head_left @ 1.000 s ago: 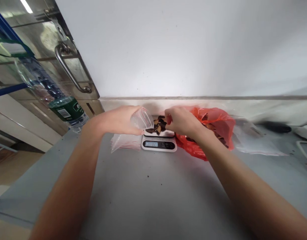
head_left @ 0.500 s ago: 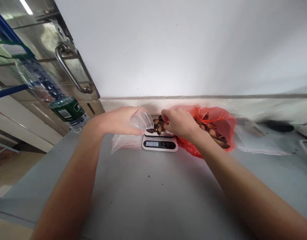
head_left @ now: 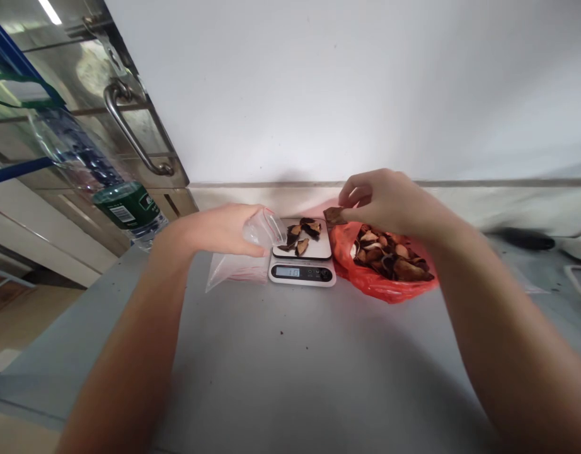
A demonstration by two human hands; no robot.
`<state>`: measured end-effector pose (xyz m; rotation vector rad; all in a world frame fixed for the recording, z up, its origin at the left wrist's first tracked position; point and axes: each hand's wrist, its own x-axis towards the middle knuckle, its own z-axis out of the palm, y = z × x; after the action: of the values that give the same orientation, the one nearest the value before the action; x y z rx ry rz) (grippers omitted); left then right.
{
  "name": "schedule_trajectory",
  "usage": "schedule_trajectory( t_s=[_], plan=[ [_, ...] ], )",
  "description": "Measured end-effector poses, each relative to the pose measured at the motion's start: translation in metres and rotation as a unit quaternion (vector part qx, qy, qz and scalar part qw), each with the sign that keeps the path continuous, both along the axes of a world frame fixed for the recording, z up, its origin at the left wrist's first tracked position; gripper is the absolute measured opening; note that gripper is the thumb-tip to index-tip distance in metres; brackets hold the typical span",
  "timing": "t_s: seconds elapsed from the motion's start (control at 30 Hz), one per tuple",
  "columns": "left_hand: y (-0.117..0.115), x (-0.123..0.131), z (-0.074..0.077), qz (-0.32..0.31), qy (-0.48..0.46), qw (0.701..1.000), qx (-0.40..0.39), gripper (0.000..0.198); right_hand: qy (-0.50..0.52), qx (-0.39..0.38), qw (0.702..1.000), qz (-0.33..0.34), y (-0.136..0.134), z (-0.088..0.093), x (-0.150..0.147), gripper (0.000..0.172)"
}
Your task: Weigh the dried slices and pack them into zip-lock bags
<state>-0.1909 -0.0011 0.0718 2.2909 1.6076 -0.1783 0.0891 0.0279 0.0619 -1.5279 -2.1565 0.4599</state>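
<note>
A: Begin at the right hand (head_left: 385, 198). What is it doing?

B: Its thumb and fingertips pinch one dark dried piece (head_left: 335, 216) by the edge. The piece is between the scale's plate and the red bag (head_left: 387, 291), near the plate's far right corner. Whether it touches the bag's rim, I can't tell.

A: A good grip?

B: I'd say so. Such pieces look brittle, so a light pinch should do, with the wrist clear of the plate so nothing presses on the reading.

A: And the left hand (head_left: 222, 230)?

B: Thumb and fingers are curled round a small clear bag (head_left: 262, 228), its mouth facing the plate from the left. Best to hold that just off the scale (head_left: 302, 275), since a leaning edge could skew the weight. From here I can't tell if they touch.

A: What's on the plate?

B: A few loose dark pieces (head_left: 300, 236), with space around them. The display is lit, but its digits are too small to trust.

A: Farther out?

B: The red bag is heaped with more pieces, just right of the scale. Flat clear bags (head_left: 238, 268) lie on the left, on the grey table (head_left: 290, 378).
</note>
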Motion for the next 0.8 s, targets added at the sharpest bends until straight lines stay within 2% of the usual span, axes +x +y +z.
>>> schedule_trajectory(
  t_s=[0.17, 0.27, 0.43, 0.57, 0.7, 0.8],
  plan=[
    [-0.002, 0.013, 0.005, 0.012, -0.002, 1.000, 0.006, 0.074, -0.019, -0.046, 0.999, -0.020, 0.001, 0.012, 0.026, 0.024],
    [-0.002, 0.018, 0.007, 0.026, 0.006, 1.000, 0.005, 0.075, -0.033, -0.057, 0.997, -0.031, 0.004, 0.014, 0.039, 0.028],
    [-0.002, 0.018, 0.007, 0.015, -0.002, 1.000, 0.005, 0.069, -0.069, -0.063, 0.996, 0.002, 0.007, 0.014, 0.053, 0.019],
    [-0.002, 0.019, 0.008, 0.016, -0.003, 1.000, 0.001, 0.066, -0.102, -0.069, 0.992, 0.004, 0.006, 0.014, 0.056, 0.018],
    [-0.002, 0.020, 0.008, 0.020, 0.001, 1.000, -0.005, 0.065, -0.109, -0.069, 0.991, 0.036, 0.005, 0.013, 0.058, 0.017],
    [-0.002, 0.020, 0.008, 0.026, 0.008, 1.000, -0.002, 0.066, -0.137, -0.093, 0.986, 0.020, 0.005, 0.012, 0.059, 0.010]
  ],
)
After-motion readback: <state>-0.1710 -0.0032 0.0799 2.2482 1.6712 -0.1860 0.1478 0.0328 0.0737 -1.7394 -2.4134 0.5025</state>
